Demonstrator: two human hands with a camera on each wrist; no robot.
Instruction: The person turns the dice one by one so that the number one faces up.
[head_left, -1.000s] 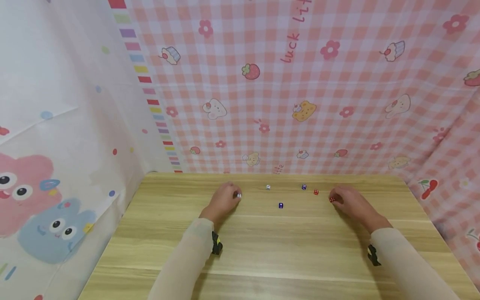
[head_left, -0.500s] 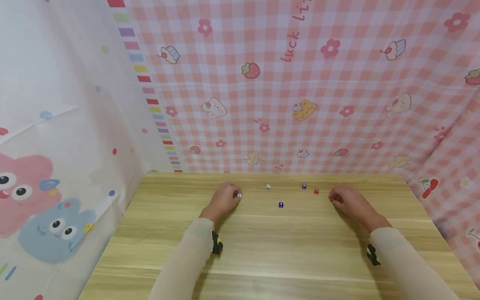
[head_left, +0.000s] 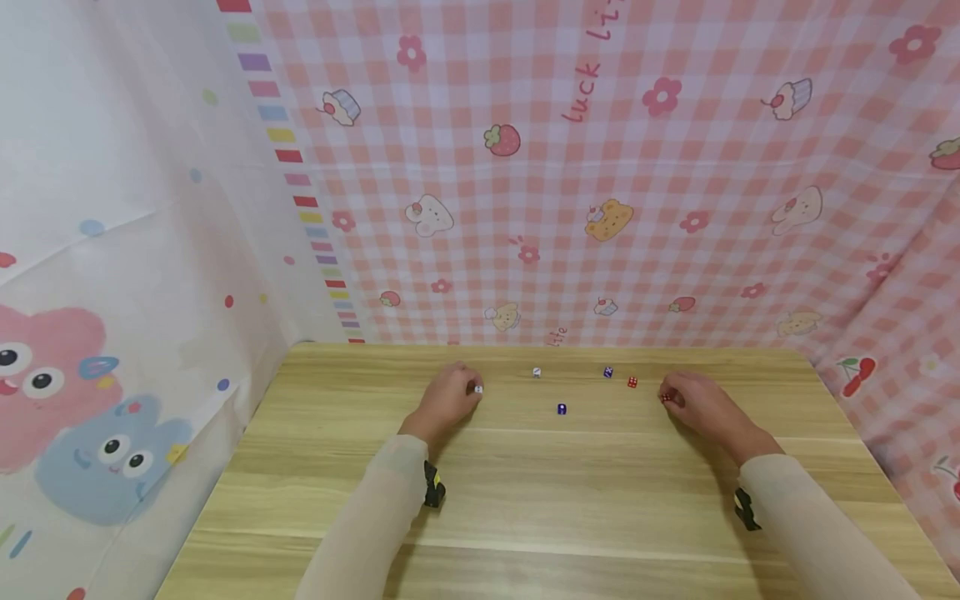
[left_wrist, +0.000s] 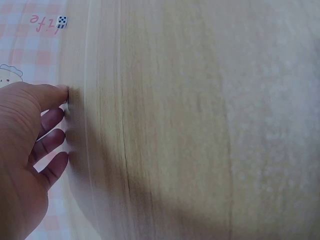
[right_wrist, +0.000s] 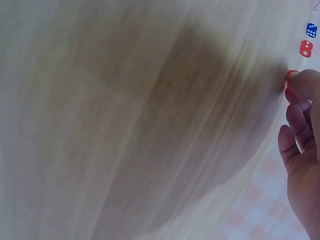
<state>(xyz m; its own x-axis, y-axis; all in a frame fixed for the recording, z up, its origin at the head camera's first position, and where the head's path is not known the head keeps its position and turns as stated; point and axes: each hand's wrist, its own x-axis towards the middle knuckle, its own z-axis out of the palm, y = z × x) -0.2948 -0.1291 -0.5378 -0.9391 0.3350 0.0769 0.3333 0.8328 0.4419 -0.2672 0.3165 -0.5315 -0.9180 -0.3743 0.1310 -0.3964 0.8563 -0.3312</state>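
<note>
Between thumb and forefinger my left hand (head_left: pixel 448 395) pinches a white die (head_left: pixel 478 389) low over the wooden table; in the left wrist view the thumb mostly hides it. My right hand (head_left: pixel 697 406) pinches a red die (head_left: pixel 665 398), and only a sliver of red shows past the thumb in the right wrist view. Between the hands lie a second white die (head_left: pixel 536 372), a blue die (head_left: pixel 608 372) with a second red die (head_left: pixel 632 382) beside it, and another blue die (head_left: pixel 562 409) nearer to me.
The wooden table (head_left: pixel 525 500) runs back to a pink checked cloth (head_left: pixel 465 183) hanging behind it. A white cloth with cartoon figures (head_left: pixel 150 275) hangs at the left. Each wrist wears a black strap-on device (head_left: pixel 433 485).
The red die in my right fingers has turned slightly and shows less of itself. Both hands and the dice on the table stay where they were.
</note>
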